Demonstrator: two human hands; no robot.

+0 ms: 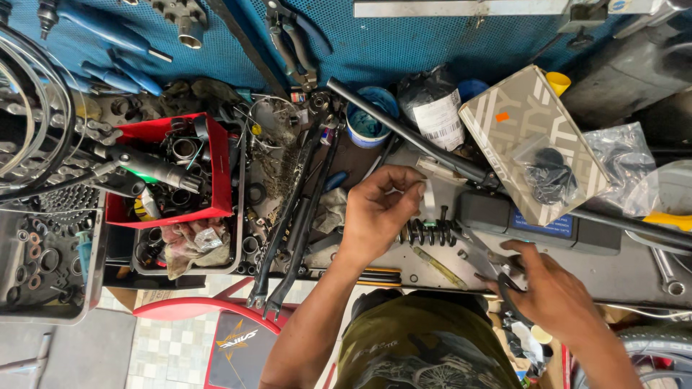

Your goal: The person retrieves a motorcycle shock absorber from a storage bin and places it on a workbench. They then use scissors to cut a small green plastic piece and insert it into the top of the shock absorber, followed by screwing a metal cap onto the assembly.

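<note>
My left hand (376, 214) is raised over the bench and pinches a small white strip (428, 196) between thumb and fingers. Just below the strip lies a black coil spring (430, 233) on the grey bench top (620, 270). To the lower right, my right hand (556, 297) grips black-handled scissors (497, 268). Their blades point left toward the spring but stay apart from it. A yellow-green flat bar (440, 268) lies between the two hands.
A red bin (216, 169) of metal parts and a grey tray (92, 277) of washers stand at the left. Two black fork legs (292, 223) cross the middle. A long black tube (404, 133), a patterned box (504, 108), a blue tub (366, 119) and plastic bags (623, 162) crowd the back.
</note>
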